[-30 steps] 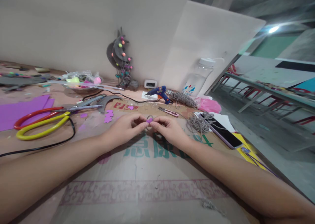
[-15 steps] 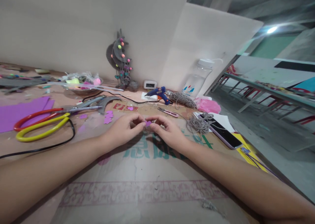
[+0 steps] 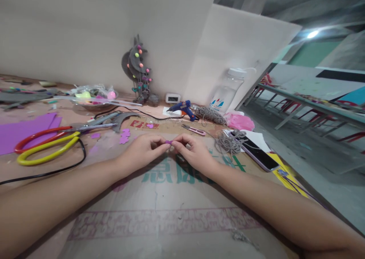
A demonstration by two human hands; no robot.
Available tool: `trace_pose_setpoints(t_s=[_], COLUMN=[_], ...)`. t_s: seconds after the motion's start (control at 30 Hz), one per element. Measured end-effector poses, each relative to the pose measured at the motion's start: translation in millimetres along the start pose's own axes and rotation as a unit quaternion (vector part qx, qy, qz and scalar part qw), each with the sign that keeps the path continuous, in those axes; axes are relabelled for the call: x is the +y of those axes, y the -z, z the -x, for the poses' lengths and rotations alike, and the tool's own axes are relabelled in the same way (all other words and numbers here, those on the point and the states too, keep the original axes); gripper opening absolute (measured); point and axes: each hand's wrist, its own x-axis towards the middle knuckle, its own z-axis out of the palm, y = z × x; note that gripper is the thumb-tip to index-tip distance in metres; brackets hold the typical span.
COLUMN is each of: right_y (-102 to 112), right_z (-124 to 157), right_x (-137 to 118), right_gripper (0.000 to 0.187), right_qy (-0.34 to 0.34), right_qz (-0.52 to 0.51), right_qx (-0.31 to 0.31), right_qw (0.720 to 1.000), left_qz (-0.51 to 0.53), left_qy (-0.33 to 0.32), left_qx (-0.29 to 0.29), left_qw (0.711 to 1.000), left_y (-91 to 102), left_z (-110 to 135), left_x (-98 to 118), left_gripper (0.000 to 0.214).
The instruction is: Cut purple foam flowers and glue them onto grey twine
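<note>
My left hand (image 3: 144,152) and my right hand (image 3: 191,152) meet at the middle of the table, fingertips pinched together on one small purple foam piece (image 3: 169,142). Both hands rest on the printed cardboard sheet (image 3: 171,198) that covers the table. More small purple foam cut-outs (image 3: 124,136) lie just left of my left hand. Grey cord (image 3: 229,143) is bundled to the right of my right hand.
Large scissors with red and yellow handles (image 3: 47,145) and a black cable (image 3: 57,168) lie at the left, by purple foam sheets (image 3: 19,128). At the back stand a blue glue gun (image 3: 184,109), a grey felt ornament (image 3: 138,73), a small clock (image 3: 172,98), a water bottle (image 3: 226,92). A phone (image 3: 258,154) lies right.
The purple piece has been turned flatter between my fingertips and my hands have closed slightly together. Everything else on the table stays where it was.
</note>
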Motion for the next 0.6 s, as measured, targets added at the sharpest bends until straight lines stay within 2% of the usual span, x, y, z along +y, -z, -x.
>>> trace_pose_setpoints(t_s=[0.23, 0.33, 0.47, 0.53, 0.6], right_y=[1.2, 1.9, 6.4, 13.4, 24.4], right_z=[-1.5, 0.7, 1.5, -2.8, -10.2], right_x=[5.8, 5.6, 2.5, 3.4, 8.3], right_gripper=[0.01, 0.01, 0.013, 0.014, 0.012], right_qy=[-0.005, 0.037, 0.101, 0.103, 0.083], right_qz=[-0.002, 0.044, 0.097, 0.116, 0.128], right_qx=[0.001, 0.005, -0.022, 0.005, 0.063], right_qw=[1.0, 0.998, 0.99, 0.988, 0.986], left_qz=[0.009, 0.011, 0.006, 0.014, 0.026], left_qy=[0.012, 0.016, 0.013, 0.013, 0.018], left_qx=[0.023, 0.03, 0.035, 0.031, 0.026], left_qw=[1.0, 0.999, 0.999, 0.999, 0.999], left_y=[1.6, 0.6, -0.3, -0.2, -0.1], left_z=[0.6, -0.9, -2.8, -2.7, -2.2], left_x=[1.4, -1.3, -2.8, -2.0, -1.2], left_gripper=[0.028, 0.028, 0.028, 0.029, 0.029])
